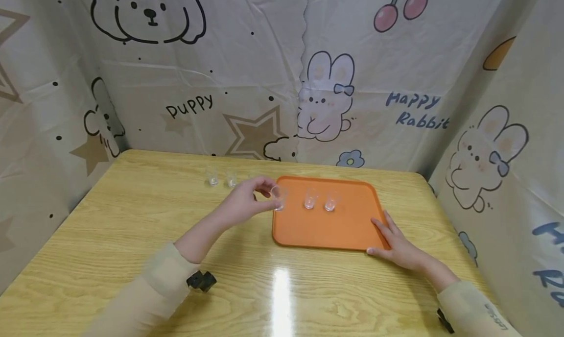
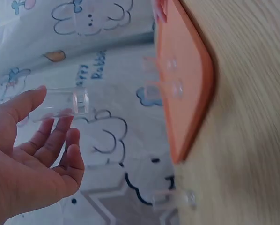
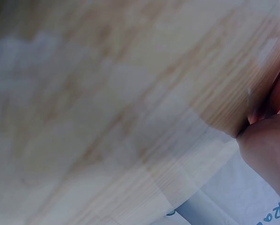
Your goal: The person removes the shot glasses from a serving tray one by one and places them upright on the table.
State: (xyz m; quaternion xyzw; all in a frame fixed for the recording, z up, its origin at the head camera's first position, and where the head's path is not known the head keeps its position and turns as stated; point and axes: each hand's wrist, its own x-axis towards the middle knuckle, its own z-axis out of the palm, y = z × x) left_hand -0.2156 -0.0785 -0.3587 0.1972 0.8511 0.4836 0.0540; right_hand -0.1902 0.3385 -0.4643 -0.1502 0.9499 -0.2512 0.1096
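My left hand (image 1: 243, 204) pinches a small clear glass (image 2: 60, 103) between thumb and fingers. In the head view the glass is over the left edge of the orange tray (image 1: 326, 231); the left wrist view shows it raised above the table. Two more clear glasses (image 1: 310, 200) (image 1: 330, 202) stand upright on the tray, side by side. My right hand (image 1: 398, 249) grips the tray's front right corner, a finger over the rim and the thumb at the front edge. The right wrist view shows only part of this hand (image 3: 268, 147) against the tray's side.
More clear glasses (image 1: 213, 177) (image 1: 231, 178) stand on the wooden table (image 1: 145, 200) at the back, left of the tray. Behind the table and along its sides hangs a pale cloth (image 1: 246, 58) printed with cartoon animals.
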